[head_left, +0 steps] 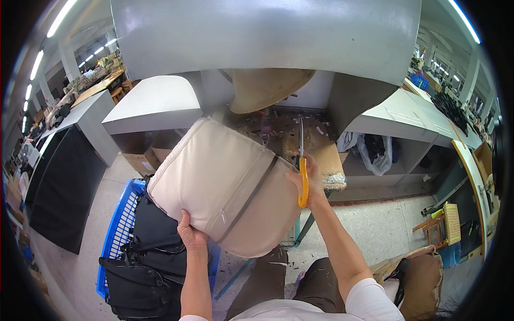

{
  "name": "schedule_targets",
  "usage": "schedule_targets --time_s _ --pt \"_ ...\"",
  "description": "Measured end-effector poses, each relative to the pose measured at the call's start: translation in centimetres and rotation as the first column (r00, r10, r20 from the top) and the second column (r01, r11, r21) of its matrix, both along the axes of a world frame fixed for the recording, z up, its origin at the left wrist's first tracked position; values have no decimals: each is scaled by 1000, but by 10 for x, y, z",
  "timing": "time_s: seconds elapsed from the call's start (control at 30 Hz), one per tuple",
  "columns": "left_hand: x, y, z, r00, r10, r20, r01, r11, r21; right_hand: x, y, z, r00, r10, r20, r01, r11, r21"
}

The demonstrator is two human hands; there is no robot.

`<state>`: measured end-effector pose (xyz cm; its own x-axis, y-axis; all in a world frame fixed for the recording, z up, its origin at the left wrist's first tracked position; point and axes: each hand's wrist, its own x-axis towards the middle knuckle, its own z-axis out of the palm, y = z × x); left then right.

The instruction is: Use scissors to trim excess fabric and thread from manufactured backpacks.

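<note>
the beige bag (227,179) is between the hands, its long axis slanting from beyond the left hand (191,232) to nearer than the right hand (312,179). left grips its near edge, thumb on top; right holds yellow-handled scissors (303,184) pointing away.

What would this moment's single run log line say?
Left hand: gripping beige bag | Right hand: holding scissors | Nearby: blue basket with black bags

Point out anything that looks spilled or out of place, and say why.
Loose scraps litter the dark surface beyond the pale bag, and more lie on the floor near the blue basket; strewn rather than gathered, they look untidy.
</note>
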<state>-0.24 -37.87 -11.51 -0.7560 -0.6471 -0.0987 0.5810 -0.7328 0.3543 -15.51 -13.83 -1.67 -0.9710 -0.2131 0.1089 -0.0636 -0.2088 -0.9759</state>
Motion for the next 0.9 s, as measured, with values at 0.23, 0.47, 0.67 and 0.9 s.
schedule_targets --time_s 0.23,0.47,0.67,0.9 --pt "2 -3 -14 1000 -23 -20 24 999 40 10 3 6 1000 0 -4 1 999 36" --pt "-1 -2 -24 996 -68 -65 71 996 46 9 11 0 999 10 -45 -8 999 42" --pt "7 7 -23 997 -74 -37 76 996 43 17 18 -9 999 -2 -54 1 1000 -18" --pt "76 8 -17 992 0 124 26 979 -203 61 24 -21 986 64 -152 -56 997 61"
